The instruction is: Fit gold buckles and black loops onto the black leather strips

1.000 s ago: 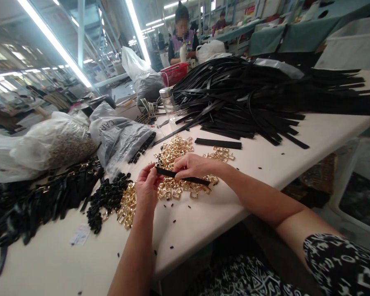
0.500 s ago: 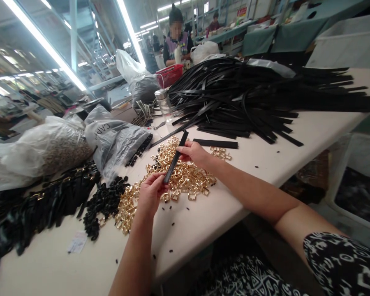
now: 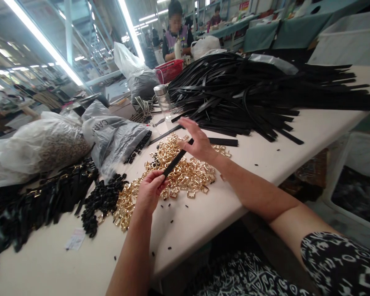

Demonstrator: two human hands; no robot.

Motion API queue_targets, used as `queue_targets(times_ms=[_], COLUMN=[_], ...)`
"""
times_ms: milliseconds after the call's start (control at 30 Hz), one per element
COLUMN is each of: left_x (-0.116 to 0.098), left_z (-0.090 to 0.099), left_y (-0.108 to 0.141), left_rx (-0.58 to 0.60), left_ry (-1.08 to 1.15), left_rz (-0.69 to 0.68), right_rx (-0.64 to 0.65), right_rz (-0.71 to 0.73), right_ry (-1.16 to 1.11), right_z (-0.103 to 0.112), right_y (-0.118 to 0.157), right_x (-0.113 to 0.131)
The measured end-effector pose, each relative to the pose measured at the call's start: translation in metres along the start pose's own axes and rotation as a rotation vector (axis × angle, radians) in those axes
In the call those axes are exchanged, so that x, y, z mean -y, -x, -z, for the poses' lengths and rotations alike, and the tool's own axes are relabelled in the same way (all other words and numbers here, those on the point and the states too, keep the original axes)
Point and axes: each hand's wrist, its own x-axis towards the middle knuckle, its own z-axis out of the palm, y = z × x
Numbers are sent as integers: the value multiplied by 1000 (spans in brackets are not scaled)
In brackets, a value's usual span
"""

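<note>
A short black strap [image 3: 175, 163] slants over the heap of gold buckles [image 3: 188, 174]. Its near end is pinched between the thumb and fingers of my left hand [image 3: 150, 187]. By the far end, my right hand [image 3: 200, 142] is spread, fingers raised and apart; whether it touches the strap I cannot tell. Another black strap piece [image 3: 223, 142] lies on the table just beyond my right hand. Left of the buckles is a pile of small black loops [image 3: 103, 203].
A large bundle of black straps [image 3: 234, 90] covers the back of the table [image 3: 203, 230]. A glass bottle [image 3: 163, 102], a red basket [image 3: 169, 70] and a grey plastic bag [image 3: 111, 135] stand nearby. Finished-looking black straps [image 3: 43, 201] lie at left. A person [image 3: 176, 33] sits beyond.
My right hand has opened from its pinch on the strap, its fingers lifting and spreading. My left hand keeps its hold on the near end.
</note>
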Motion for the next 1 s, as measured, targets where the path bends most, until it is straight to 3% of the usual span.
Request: queue_targets(times_ms=[100,267,400,467,633,733,1000], left_x=[-2,-5,-6,-6,-3,-2,0], left_z=[4,8,4,3,5,5,2], left_y=[-2,-5,-2,0,1,1,-4], left_rx=[-13,-4,71,88,86,32,-67], left_ry=[37,73,97,87,-2,-95,12], left_rz=[-4,19,91,71,-170,-203,-6], right_rx=[272,314,415,456,603,707,431], right_rz=[287,427,536,505,263,207,254], right_ry=[159,435,377,345,448,454,192], right_z=[7,6,-10,-15,-7,-3,-21], right_y=[4,13,18,20,19,19,30], right_x=[14,38,38,36,36,39,37])
